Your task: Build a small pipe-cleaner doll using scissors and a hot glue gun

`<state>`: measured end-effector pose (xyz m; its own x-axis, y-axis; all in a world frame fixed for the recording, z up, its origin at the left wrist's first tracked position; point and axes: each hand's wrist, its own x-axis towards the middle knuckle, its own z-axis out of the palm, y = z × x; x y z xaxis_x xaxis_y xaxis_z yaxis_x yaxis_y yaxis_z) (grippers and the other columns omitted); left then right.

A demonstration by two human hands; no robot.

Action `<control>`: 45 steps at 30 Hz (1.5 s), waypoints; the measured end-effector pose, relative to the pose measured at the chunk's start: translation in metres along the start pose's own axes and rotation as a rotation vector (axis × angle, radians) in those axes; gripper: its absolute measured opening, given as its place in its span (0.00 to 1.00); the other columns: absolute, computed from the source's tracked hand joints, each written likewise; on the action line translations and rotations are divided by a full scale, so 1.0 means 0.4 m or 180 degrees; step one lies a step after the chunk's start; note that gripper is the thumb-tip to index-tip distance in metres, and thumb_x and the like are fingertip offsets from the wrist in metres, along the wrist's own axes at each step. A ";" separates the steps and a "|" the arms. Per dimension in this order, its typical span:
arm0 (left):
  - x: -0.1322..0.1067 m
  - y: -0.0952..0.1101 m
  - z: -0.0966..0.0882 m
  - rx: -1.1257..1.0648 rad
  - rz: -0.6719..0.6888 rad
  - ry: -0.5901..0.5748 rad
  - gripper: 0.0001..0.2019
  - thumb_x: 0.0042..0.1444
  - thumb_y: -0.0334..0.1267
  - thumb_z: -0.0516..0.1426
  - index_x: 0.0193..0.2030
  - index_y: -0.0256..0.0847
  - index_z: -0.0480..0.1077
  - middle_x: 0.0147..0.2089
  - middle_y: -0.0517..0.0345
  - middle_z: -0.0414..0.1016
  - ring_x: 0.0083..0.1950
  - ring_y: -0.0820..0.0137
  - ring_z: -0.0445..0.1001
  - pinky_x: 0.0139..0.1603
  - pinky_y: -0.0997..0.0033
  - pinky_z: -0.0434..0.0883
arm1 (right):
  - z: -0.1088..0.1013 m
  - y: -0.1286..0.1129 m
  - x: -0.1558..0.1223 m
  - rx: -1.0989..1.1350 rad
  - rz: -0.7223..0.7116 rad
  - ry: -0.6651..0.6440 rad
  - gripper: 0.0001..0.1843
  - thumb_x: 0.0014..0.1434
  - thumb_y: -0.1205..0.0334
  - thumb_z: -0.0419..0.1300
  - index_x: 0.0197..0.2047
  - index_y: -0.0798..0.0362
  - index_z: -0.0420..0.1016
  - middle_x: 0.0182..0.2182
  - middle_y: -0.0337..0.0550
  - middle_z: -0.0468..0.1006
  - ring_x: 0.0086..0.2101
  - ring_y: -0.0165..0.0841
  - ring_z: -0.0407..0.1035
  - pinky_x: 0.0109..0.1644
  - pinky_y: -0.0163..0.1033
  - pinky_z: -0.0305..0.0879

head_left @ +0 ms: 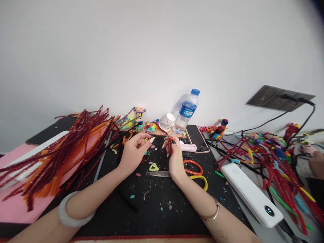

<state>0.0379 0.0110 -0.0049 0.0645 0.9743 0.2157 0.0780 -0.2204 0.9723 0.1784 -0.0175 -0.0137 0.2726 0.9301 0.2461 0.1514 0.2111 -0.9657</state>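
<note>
Over the black mat point(141, 212), my left hand point(135, 152) is closed, thumb and fingertips pinching a small pale yellow piece point(152, 139). Opposite it, my right hand point(176, 158) is wrapped round a slim red object point(170, 145), whose kind I cannot make out. A short gap separates the two hands. Scissors point(159, 173) with an orange and a yellow handle lie partly hidden under my right wrist. Left of their blades rests a yellow triangular piece point(154, 167). Behind my right hand lies a pale pink hot glue gun point(188, 147), its front end partly hidden.
Red and orange pipe cleaners point(63, 158) heap up at left; more point(280, 189) tangle at right. A water bottle point(186, 113) and tipped paper cup point(167, 122) stand near the wall. A white power bank point(250, 194) lies at right. Another person's hand point(316, 164) shows at the right edge.
</note>
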 end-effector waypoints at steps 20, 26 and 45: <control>-0.009 -0.010 -0.037 -0.0113 -0.0200 -0.0474 0.12 0.54 0.45 0.58 0.38 0.38 0.69 0.18 0.71 0.52 0.19 0.80 0.52 0.21 0.80 0.54 | -0.038 0.003 0.002 -0.2198 -0.1606 -0.0643 0.10 0.60 0.70 0.52 0.41 0.52 0.71 0.41 0.48 0.71 0.46 0.40 0.63 0.51 0.47 0.59; -0.013 -0.005 -0.035 0.0240 -0.0027 -0.0676 0.10 0.54 0.42 0.57 0.36 0.37 0.69 0.19 0.71 0.49 0.20 0.80 0.50 0.22 0.79 0.52 | -0.041 -0.029 -0.013 -0.1542 -0.1554 -0.0297 0.08 0.58 0.70 0.55 0.39 0.52 0.72 0.36 0.44 0.67 0.40 0.36 0.64 0.43 0.41 0.63; -0.019 0.002 -0.027 0.0615 0.0126 -0.0799 0.09 0.54 0.40 0.55 0.36 0.37 0.70 0.18 0.71 0.47 0.20 0.78 0.49 0.22 0.77 0.51 | -0.037 -0.024 -0.014 -0.1542 -0.1578 -0.0297 0.07 0.58 0.71 0.55 0.36 0.52 0.72 0.31 0.41 0.66 0.33 0.33 0.63 0.36 0.39 0.61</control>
<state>0.0266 0.0040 -0.0046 0.3128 0.9284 0.2005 0.2566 -0.2859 0.9233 0.1895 -0.0290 -0.0047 -0.0176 0.7853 0.6188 0.6493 0.4796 -0.5902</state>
